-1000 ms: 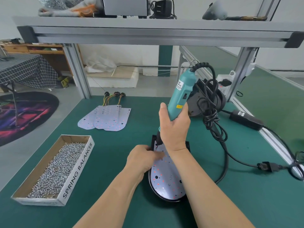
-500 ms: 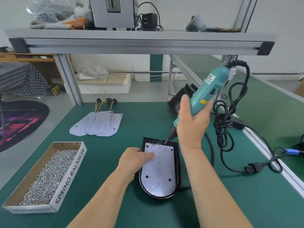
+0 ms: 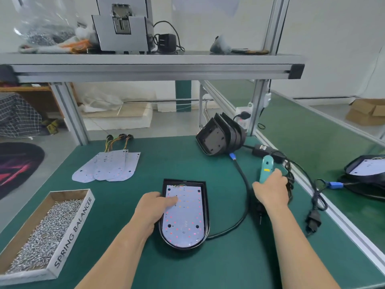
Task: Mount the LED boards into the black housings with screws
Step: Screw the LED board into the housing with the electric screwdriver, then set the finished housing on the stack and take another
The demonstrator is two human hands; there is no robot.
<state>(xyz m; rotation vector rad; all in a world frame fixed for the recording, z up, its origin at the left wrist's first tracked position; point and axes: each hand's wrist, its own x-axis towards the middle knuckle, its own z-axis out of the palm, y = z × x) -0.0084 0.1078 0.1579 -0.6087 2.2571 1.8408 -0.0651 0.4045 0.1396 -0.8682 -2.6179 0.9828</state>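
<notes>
Head view: two hands, one board seated in one housing, one screwdriver.

We see the left hand (image 3: 154,207) on the left edge of the board (image 3: 184,217), fingers straight and close together, pressing it into the black housing (image 3: 206,207) at the near middle of the green table (image 3: 183,161). The right hand (image 3: 270,191) curls its fingers round the one teal screwdriver (image 3: 266,167) just right of the housing, with the tip pointing down and near. Far left we count three loose boards (image 3: 108,167), overlapping. Near left stands one box (image 3: 73,232) full of screws (image 3: 45,226). Far right leans a stack of housings (image 3: 218,136), too tightly packed to count. A second filled housing (image 3: 366,172) lies on the next bench (image 3: 312,142), right.
</notes>
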